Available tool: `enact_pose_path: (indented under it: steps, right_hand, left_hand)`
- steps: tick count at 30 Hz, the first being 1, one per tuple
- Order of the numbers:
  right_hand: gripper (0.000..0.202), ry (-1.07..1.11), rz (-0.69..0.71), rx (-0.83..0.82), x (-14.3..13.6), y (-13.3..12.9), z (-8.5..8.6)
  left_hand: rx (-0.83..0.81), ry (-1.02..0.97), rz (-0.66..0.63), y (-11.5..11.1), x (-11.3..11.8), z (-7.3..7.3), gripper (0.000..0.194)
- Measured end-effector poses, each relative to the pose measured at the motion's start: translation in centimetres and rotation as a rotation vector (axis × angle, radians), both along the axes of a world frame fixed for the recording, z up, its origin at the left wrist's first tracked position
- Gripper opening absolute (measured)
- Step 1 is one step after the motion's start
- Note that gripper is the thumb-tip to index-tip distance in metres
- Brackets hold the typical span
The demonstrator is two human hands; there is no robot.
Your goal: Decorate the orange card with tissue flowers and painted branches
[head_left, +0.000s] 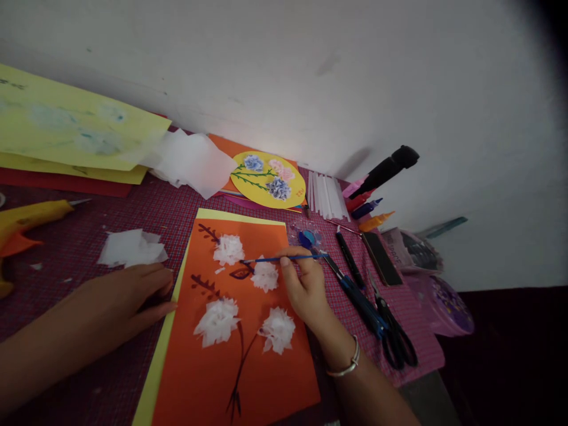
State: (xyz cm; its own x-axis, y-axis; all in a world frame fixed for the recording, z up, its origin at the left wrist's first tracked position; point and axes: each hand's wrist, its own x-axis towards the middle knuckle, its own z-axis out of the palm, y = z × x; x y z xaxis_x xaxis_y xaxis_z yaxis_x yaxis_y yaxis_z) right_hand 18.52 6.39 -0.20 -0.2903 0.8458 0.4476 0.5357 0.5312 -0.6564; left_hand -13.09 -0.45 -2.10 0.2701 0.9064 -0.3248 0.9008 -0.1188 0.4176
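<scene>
My right hand (304,284) pinches a thin blue paintbrush (284,258) over the orange sheet (252,236). The brush tip meets the paper near a dark painted leaf outline, between the two upper white tissue-paper flowers (228,249). Two more white flowers (277,330) sit lower down, with dark painted stems and leaf sprigs about them. Under the orange sheet, yellow paper (153,378) shows at the left and top. My left hand (146,293) rests at that left edge, thumb apart from loosely bent fingers, holding nothing visible. White tissue squares (133,247) lie just beyond it.
A paint palette (309,238) with blue paint stands by the sheet's upper right corner. Rightward lie a cutter (361,305), scissors (394,337), a black marker (350,257) and a phone (381,258). A yellow glue gun (33,222) is far left. The wall (284,77) rises behind.
</scene>
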Motion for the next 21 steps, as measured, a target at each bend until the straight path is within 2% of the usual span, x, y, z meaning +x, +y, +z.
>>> enact_pose_path:
  steps: [13, 21]
  right_hand:
    - [0.016, 0.035, -0.007, 0.002, -0.62, 0.1, -0.16]
    - [0.015, -0.025, -0.018, 0.009, -0.14, -0.11, 0.21]
  left_hand:
    - [0.022, -0.016, 0.022, -0.1, 0.43, 0.38, 0.037]
    - [0.066, -0.032, 0.032, -0.12, 0.15, -0.01, 0.036]
